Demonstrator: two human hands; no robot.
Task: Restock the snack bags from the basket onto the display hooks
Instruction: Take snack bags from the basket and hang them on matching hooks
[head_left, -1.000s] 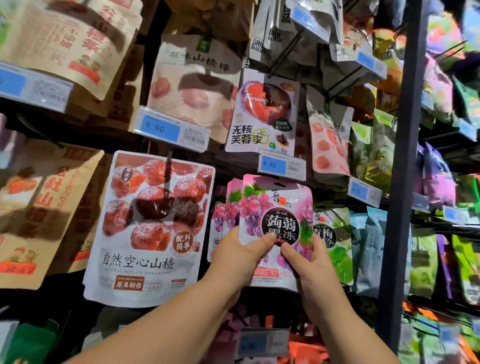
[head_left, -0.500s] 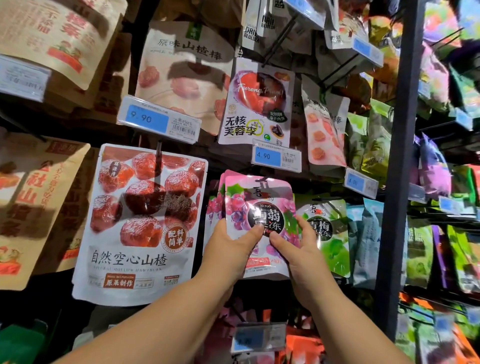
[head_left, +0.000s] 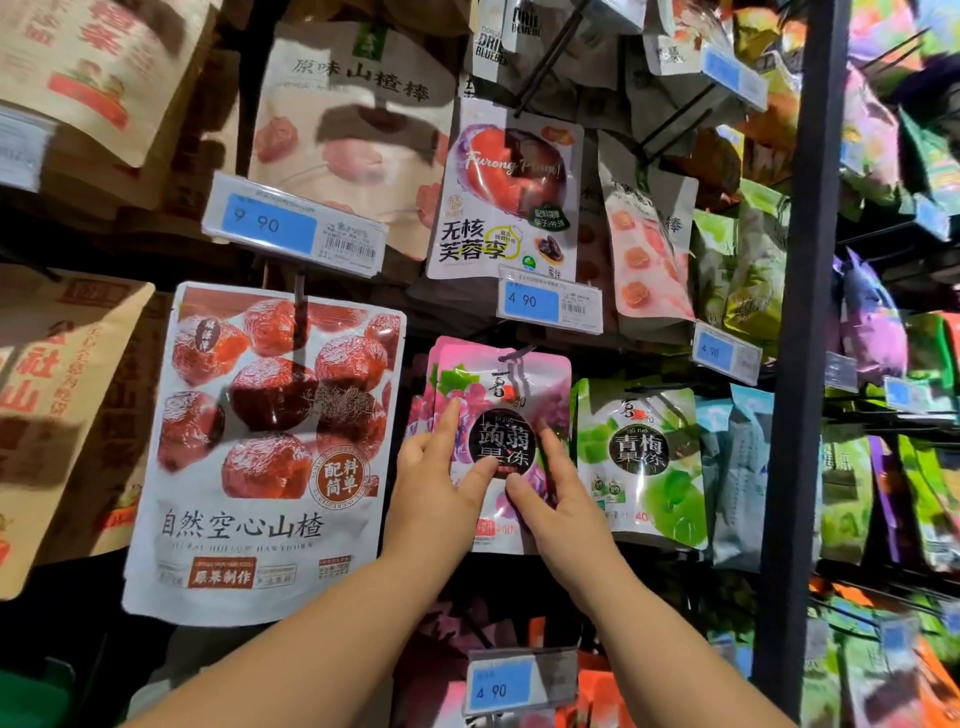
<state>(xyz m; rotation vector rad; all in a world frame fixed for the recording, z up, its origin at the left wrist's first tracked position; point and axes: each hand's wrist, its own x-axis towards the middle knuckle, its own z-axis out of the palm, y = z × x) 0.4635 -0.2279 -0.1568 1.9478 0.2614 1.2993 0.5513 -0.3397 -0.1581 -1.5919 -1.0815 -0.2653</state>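
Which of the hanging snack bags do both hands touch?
The pink grape jelly bag, hanging between the large red hawthorn bag and the green jelly bag; the left hand and right hand both rest fingers on its front.

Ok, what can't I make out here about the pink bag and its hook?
Head view only.
The hook: a dark stub atop the pink bag; blur hides whether it passes through the hole.
The bags behind: count hidden by the front one.
Its lower print: covered by the left hand and right hand.
The basket: outside the frame.
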